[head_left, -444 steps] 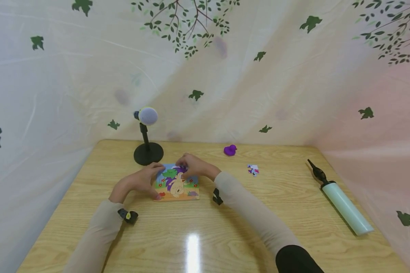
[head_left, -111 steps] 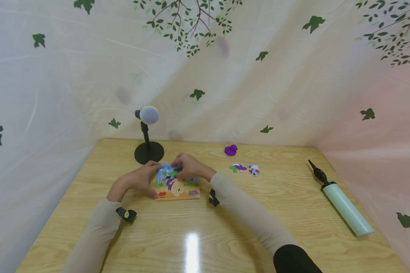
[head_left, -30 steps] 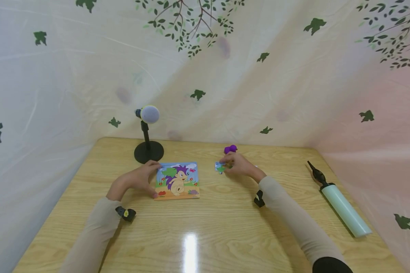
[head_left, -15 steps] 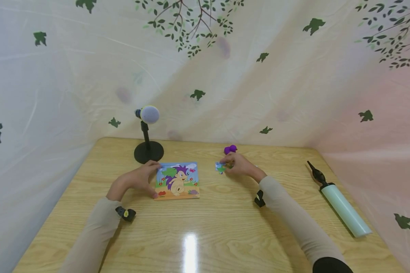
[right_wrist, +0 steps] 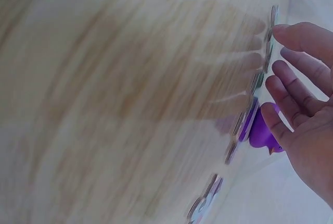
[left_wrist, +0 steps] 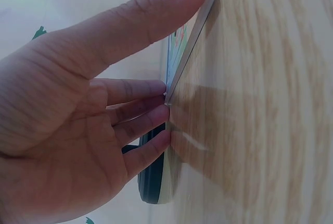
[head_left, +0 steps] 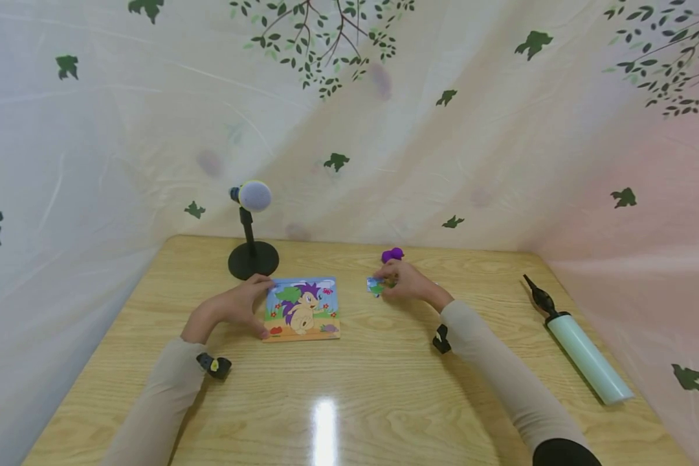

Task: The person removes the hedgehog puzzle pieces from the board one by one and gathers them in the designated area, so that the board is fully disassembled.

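A flat jigsaw puzzle (head_left: 301, 309) with a purple-haired hedgehog picture lies on the table. My left hand (head_left: 240, 309) holds its left side, thumb at the near corner and fingertips at the far one. In the left wrist view the thumb (left_wrist: 151, 18) lies over the board's edge. To the right, my right hand (head_left: 409, 283) touches a blue and green puzzle piece (head_left: 373, 285) flat on the table. In the right wrist view its fingers are spread and rather straight, with the thumb (right_wrist: 291, 35) against a piece. More pieces (right_wrist: 250, 117) lie in a row, partly hidden from the head view.
Behind my right hand sits a purple rubber duck (head_left: 392, 255). A black stand with a round pale head (head_left: 255, 196) stands behind the puzzle. On the right lies a pale green hand pump (head_left: 589, 357) with a black nozzle. A leaf-printed curtain (head_left: 384, 129) borders the table.
Since 3.7 s ago, my right hand has moved right from the puzzle, and a blue and green piece now lies left of the others. My left hand stays put. The last second shows no visible movement.
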Available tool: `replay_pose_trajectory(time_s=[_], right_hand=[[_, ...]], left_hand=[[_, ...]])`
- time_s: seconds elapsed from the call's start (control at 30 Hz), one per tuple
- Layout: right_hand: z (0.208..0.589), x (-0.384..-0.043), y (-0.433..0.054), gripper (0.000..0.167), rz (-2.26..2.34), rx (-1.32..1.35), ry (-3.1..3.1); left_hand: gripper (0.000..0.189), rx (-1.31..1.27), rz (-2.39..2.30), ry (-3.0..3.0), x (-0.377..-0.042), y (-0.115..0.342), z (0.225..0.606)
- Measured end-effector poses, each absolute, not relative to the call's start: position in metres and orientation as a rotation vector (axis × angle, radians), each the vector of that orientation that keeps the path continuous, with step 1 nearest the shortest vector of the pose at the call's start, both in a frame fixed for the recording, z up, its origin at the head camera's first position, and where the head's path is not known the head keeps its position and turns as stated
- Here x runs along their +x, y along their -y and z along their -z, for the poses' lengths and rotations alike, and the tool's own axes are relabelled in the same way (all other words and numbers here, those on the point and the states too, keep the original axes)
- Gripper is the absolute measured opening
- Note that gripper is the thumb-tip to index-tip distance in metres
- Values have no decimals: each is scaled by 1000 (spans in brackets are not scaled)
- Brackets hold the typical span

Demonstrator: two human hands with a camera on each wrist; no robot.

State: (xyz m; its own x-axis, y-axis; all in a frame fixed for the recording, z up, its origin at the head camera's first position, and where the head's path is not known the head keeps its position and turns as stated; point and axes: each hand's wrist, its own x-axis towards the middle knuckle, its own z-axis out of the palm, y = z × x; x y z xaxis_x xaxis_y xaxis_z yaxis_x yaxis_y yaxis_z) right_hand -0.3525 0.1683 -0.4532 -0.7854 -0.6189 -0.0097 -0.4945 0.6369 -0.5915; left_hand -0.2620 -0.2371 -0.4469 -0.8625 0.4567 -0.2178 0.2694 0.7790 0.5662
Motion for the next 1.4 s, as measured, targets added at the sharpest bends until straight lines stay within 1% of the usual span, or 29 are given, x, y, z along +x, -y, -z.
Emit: replay_pose_trajectory(time_s=[0.17,0.43,0.83,1.07,1.4], right_hand=[[452,-350,-158,44,870,-948,-2629],[447,-334,-126,42,878,-1042,-2571],[450,-318,-81,43,837,-1139,-2482],[449,-312,-70,46,797,-1140,-2460],[447,-312,-58,45,680,-1194,-2449]], left_hand=[[111,556,-769,-2625,-262,237,447],[111,556,-773,-2624,-263,238,448],[111,559,-775,-2625,-261,237,447],[110,571,-768,-2630,-259,235,443],[109,573,-771,-2622,-259,235,443]])
